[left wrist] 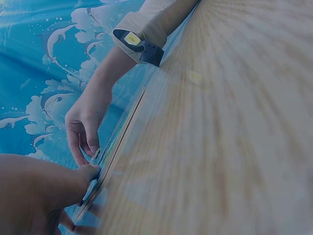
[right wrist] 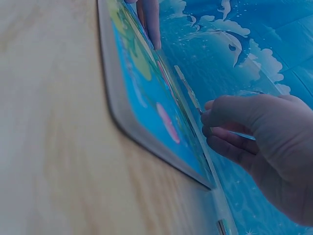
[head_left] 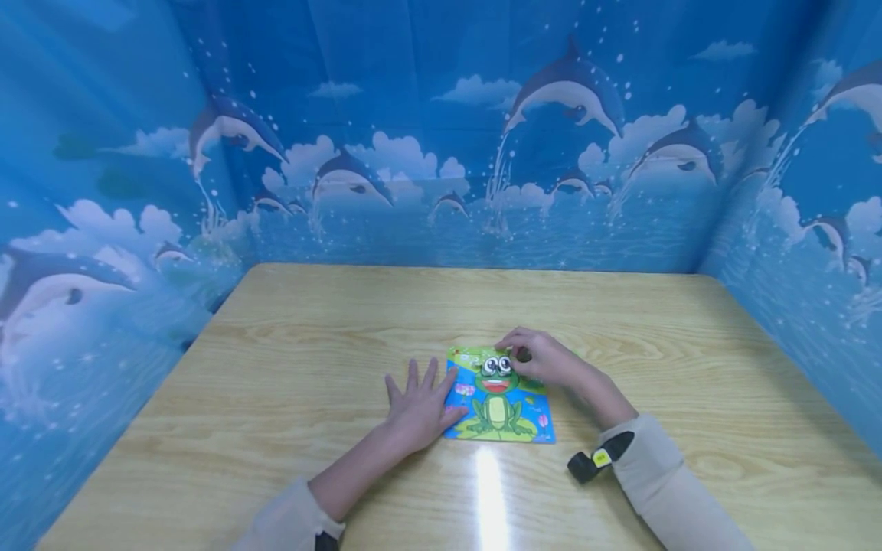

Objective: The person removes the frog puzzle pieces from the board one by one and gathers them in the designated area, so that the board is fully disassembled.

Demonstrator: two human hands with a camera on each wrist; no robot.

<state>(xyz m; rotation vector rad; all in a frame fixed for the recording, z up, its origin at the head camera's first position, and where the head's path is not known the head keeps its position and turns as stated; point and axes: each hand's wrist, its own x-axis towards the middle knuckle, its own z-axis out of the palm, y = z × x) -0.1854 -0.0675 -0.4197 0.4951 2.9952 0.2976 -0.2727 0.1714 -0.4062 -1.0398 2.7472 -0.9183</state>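
Observation:
A frog picture puzzle board (head_left: 499, 417) lies flat on the table. It shows a green frog with big eyes on a lily pad against blue. My left hand (head_left: 417, 413) has its fingers spread, with the thumb and fingertips over the board's left edge. At the board's upper right, my right hand (head_left: 544, 358) pinches a thin flat puzzle piece (right wrist: 188, 88) between thumb and fingers. In the right wrist view this piece tilts above the board's surface, seen almost edge-on. The left wrist view shows the right hand's fingertips close to the left thumb.
Pale wood-grain table (head_left: 310, 321) surrounds the board on every side. A blue curtain (head_left: 413, 115) with dolphins and clouds hangs behind the table and along both sides. A black wrist camera (head_left: 584, 465) is strapped over the right sleeve.

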